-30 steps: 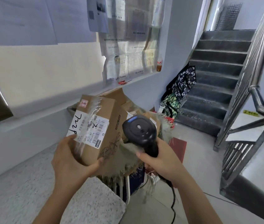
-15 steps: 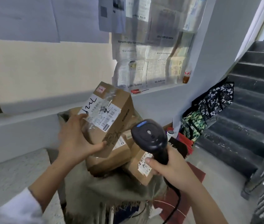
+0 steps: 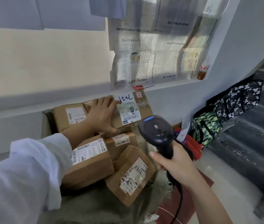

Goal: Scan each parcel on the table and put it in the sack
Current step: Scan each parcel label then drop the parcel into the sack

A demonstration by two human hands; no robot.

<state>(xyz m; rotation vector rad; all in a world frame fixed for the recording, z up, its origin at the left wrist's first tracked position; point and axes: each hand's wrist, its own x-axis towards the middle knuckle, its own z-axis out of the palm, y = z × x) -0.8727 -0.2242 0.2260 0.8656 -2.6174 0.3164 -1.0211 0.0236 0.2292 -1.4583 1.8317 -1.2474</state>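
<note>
Parcel [image 3: 129,109], lowered from mid-air, now sits label-up on the far top of the boxes [image 3: 87,162] heaped in the sack [image 3: 95,206], left hand [image 3: 102,113] gripping it, fingers over top, thumb on near edge, seemingly seating it; right hand [image 3: 178,165] clasps scanner [image 3: 156,128], parked clear at right.

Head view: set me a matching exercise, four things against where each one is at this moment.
Things:
1 scanner
2 top parcel
3 bottle
4 patterned bag

Places:
a on the window sill
b beside the stairs
c gripped in the right hand
d under the left hand, uppermost in the sack

Pairs: 1-c, 2-d, 3-a, 4-b
</note>
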